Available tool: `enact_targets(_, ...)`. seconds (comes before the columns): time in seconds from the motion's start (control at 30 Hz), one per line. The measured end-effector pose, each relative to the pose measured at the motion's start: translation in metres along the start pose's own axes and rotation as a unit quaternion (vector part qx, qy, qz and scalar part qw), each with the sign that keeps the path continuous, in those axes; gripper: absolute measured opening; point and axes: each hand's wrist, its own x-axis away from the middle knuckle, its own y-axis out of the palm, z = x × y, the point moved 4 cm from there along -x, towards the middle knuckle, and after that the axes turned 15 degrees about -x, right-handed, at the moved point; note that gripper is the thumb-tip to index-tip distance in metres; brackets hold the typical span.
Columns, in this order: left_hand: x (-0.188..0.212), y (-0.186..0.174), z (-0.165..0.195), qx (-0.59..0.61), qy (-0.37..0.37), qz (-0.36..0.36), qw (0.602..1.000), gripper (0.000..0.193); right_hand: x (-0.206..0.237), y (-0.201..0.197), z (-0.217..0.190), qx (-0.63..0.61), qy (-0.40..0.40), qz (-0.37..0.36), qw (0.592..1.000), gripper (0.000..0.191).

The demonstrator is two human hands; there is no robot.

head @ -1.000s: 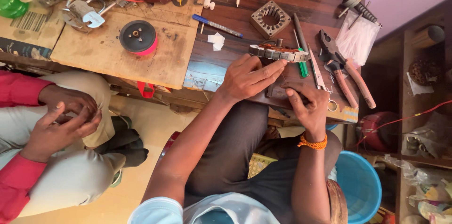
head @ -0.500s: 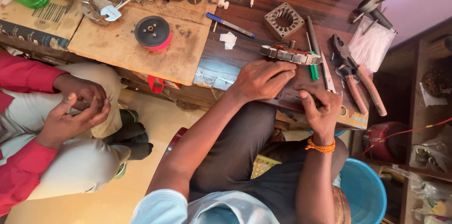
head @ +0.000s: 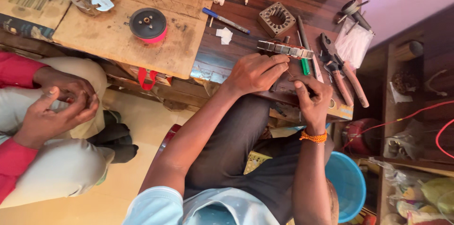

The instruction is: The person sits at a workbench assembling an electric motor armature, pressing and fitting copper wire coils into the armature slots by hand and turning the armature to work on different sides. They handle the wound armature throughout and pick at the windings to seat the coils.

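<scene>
My left hand (head: 255,71) lies knuckles-up on the dark wooden bench (head: 222,57), its fingers curled down on a small dark part that is mostly hidden under them. Its fingertips are just below a curved, toothed metal strip (head: 285,49). My right hand (head: 312,96), with an orange band at the wrist, is close beside it, thumb and forefinger pinched on a thin wire (head: 288,72) that runs toward the left fingertips.
Pliers (head: 341,71), a green screwdriver (head: 305,66), a square slotted metal core (head: 276,19), a blue pen (head: 226,21) and a black disc with a red rim (head: 148,24) lie on the bench. Another person's hands (head: 59,107) rest at the left. A blue bucket (head: 347,185) stands below right.
My right hand has drawn up closer to the left fingertips. The left hand stays on the part. The other person's hands have shifted slightly.
</scene>
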Motion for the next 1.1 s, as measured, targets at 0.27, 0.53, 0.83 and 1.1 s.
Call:
enact_targets(0.27,0.0,0.0,0.0,-0.011,0.029,0.003,1.0,0.01,0.014,-0.015,-0.022,0.034,0.034,-0.055,0.997,0.013)
enact_targets(0.53,0.0,0.004,0.001,0.03,0.006,0.006,1.0,0.013,0.015,-0.038,-0.062,-0.039,0.108,0.057,0.992,0.012)
enact_targets(0.83,0.013,0.007,0.003,0.244,-0.264,0.066,0.931,0.008,-0.053,-0.009,-0.097,0.067,0.064,0.028,0.995,0.01)
enact_targets(1.1,0.033,0.04,0.008,0.419,-0.483,0.022,0.768,0.008,-0.105,0.01,-0.088,0.152,0.003,-0.048,0.987,0.011)
